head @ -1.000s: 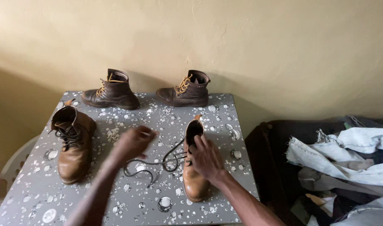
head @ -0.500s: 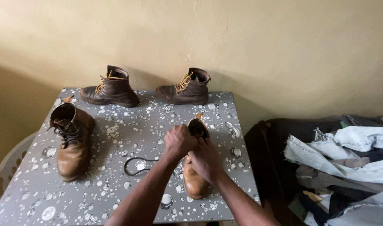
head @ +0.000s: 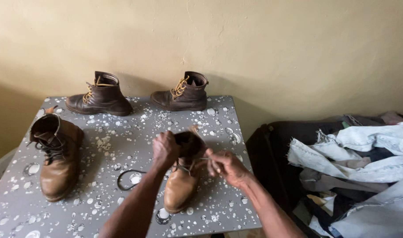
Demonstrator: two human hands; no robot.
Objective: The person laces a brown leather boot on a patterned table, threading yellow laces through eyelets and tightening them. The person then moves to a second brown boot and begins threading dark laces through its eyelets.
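Observation:
A tan leather boot (head: 180, 187) lies toe toward me on the grey droplet-patterned table (head: 122, 132). My left hand (head: 165, 150) grips the boot's ankle collar. My right hand (head: 226, 166) pinches its dark lace (head: 130, 180) just right of the eyelets, and the lace loops out onto the table to the left. A second tan boot (head: 54, 158) with dark laces lies at the left side of the table.
Two dark brown boots with yellow laces, one (head: 99, 95) left and one (head: 181, 94) right, stand at the table's far edge against the yellow wall. A heap of denim clothes (head: 364, 154) fills the right side beside the table.
My left hand came from the loose lace over to the boot's collar. My right hand moved off the boot's opening and now pulls the lace sideways. The boot has turned slightly.

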